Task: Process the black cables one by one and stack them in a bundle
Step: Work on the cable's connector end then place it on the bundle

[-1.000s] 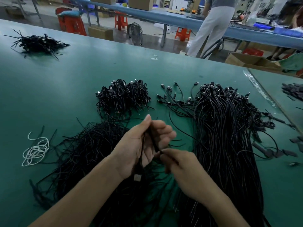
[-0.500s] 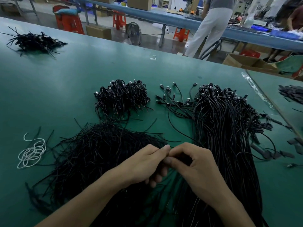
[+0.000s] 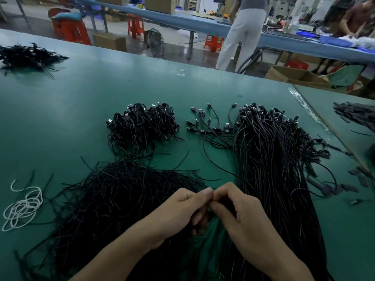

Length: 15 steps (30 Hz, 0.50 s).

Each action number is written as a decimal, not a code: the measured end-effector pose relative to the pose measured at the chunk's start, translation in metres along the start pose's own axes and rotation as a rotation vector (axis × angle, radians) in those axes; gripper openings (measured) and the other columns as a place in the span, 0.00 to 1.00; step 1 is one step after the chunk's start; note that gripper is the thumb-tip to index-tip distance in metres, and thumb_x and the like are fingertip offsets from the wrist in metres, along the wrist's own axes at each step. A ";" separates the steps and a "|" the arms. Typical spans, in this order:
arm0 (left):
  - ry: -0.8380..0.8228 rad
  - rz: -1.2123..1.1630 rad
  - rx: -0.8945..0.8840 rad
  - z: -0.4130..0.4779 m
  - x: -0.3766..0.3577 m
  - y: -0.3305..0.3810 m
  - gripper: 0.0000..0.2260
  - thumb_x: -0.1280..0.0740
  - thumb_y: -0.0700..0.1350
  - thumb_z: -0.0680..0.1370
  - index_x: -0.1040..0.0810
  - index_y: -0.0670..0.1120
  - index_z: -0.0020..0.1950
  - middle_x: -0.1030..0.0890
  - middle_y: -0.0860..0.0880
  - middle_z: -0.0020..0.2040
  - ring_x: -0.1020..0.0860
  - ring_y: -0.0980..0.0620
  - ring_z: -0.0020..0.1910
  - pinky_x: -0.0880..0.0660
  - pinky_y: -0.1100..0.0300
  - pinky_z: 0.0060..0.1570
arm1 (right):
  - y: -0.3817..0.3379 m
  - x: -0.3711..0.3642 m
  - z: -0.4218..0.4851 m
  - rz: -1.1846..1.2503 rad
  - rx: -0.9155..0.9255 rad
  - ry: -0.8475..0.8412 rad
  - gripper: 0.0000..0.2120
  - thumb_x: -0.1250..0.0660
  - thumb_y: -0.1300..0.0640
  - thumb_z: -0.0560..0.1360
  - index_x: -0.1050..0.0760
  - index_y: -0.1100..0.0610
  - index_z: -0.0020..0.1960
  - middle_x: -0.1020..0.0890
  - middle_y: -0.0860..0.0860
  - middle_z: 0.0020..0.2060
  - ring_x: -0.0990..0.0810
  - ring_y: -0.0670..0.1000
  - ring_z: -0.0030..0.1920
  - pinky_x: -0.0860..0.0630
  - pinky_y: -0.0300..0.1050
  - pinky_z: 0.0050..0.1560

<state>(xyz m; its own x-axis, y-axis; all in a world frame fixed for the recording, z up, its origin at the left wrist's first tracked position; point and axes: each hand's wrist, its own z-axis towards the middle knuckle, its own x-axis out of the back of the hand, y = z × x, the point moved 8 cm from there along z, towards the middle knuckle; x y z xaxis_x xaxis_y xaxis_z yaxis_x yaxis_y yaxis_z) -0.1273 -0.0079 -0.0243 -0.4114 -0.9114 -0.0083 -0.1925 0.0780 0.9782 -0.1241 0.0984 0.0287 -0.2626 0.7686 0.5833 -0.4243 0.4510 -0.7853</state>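
My left hand [image 3: 178,213] and my right hand [image 3: 241,218] meet fingertip to fingertip low in the middle, fingers curled and pinching a black cable that is mostly hidden between them. Under my left hand spreads a loose heap of thin black ties [image 3: 113,195]. A long thick bunch of black cables [image 3: 272,165] with plugs at its far end runs along the right. Further back sits a pile of coiled, bundled cables [image 3: 142,124]. A few loose cables [image 3: 211,126] lie between that pile and the long bunch.
The green table [image 3: 81,102] carries a white tangled string [image 3: 22,207] at the left and another black pile [image 3: 26,56] at the far left. Dark scraps [image 3: 355,116] lie right. Beyond the far edge a person [image 3: 245,33] stands at a blue bench.
My hands dropped from a raised position with the cable's plug dangling from my left palm to low over the tie heap, and now pinch together fingertip to fingertip.
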 end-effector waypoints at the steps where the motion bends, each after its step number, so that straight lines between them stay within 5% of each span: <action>1: 0.068 0.028 -0.045 0.003 0.004 0.002 0.29 0.42 0.63 0.80 0.30 0.48 0.24 0.27 0.50 0.26 0.29 0.53 0.27 0.31 0.63 0.35 | -0.001 0.001 0.002 -0.036 0.007 0.026 0.12 0.35 0.61 0.80 0.27 0.44 0.45 0.19 0.39 0.41 0.19 0.42 0.42 0.28 0.28 0.40; 6: 0.147 -0.141 -0.015 0.012 0.015 0.003 0.24 0.35 0.62 0.75 0.28 0.40 0.43 0.27 0.42 0.41 0.25 0.45 0.41 0.26 0.51 0.45 | -0.003 0.008 0.012 -0.109 0.026 0.151 0.11 0.33 0.60 0.79 0.27 0.44 0.46 0.20 0.39 0.44 0.20 0.43 0.45 0.27 0.30 0.41; 9: -0.049 -0.258 0.173 0.007 0.004 -0.001 0.25 0.44 0.66 0.80 0.19 0.46 0.51 0.16 0.41 0.45 0.17 0.45 0.38 0.21 0.55 0.31 | -0.011 0.008 0.026 -0.095 0.069 0.165 0.09 0.33 0.59 0.79 0.26 0.44 0.47 0.20 0.39 0.43 0.19 0.43 0.43 0.25 0.32 0.40; 12: 0.064 -0.071 0.088 0.009 0.023 0.013 0.27 0.49 0.66 0.81 0.18 0.51 0.39 0.21 0.46 0.29 0.31 0.53 0.19 0.37 0.67 0.19 | -0.010 0.013 0.035 -0.031 0.070 0.220 0.06 0.31 0.56 0.78 0.22 0.44 0.47 0.18 0.40 0.41 0.18 0.44 0.42 0.26 0.31 0.41; 15: 0.210 -0.089 -0.034 0.006 0.051 0.028 0.27 0.46 0.66 0.79 0.21 0.49 0.33 0.31 0.50 0.23 0.41 0.55 0.17 0.42 0.69 0.18 | 0.015 0.024 0.030 0.142 -0.080 0.366 0.10 0.41 0.43 0.82 0.22 0.42 0.49 0.17 0.44 0.42 0.18 0.46 0.44 0.25 0.35 0.43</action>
<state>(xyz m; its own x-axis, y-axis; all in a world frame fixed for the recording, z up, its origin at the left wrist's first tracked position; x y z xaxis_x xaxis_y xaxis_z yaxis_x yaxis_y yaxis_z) -0.1590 -0.0492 0.0017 -0.1988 -0.9785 -0.0552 -0.1880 -0.0172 0.9820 -0.1629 0.1104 0.0370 0.0182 0.9302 0.3666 -0.3332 0.3514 -0.8750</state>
